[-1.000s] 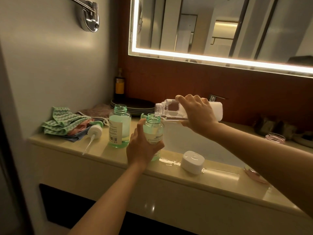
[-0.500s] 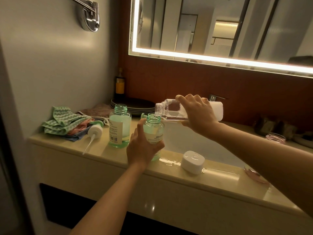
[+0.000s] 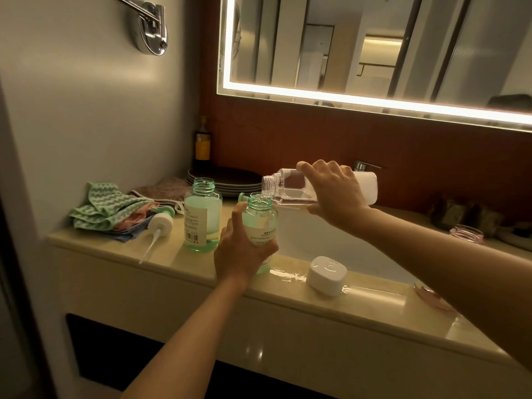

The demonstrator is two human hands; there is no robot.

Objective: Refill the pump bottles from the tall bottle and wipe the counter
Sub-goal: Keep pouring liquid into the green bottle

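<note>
My right hand grips the tall clear bottle, tipped on its side with its open neck just over the mouth of a green pump bottle. My left hand holds that green bottle upright on the counter. A second open green bottle, mostly full, stands to its left. A white pump head with its tube lies beside it. The tall bottle's white cap sits on the counter edge next to a wet patch.
Folded cloths lie at the counter's left end against the wall. Dark plates and a dark bottle stand in the back corner. The white basin lies behind the counter edge. A pink jar stands at right.
</note>
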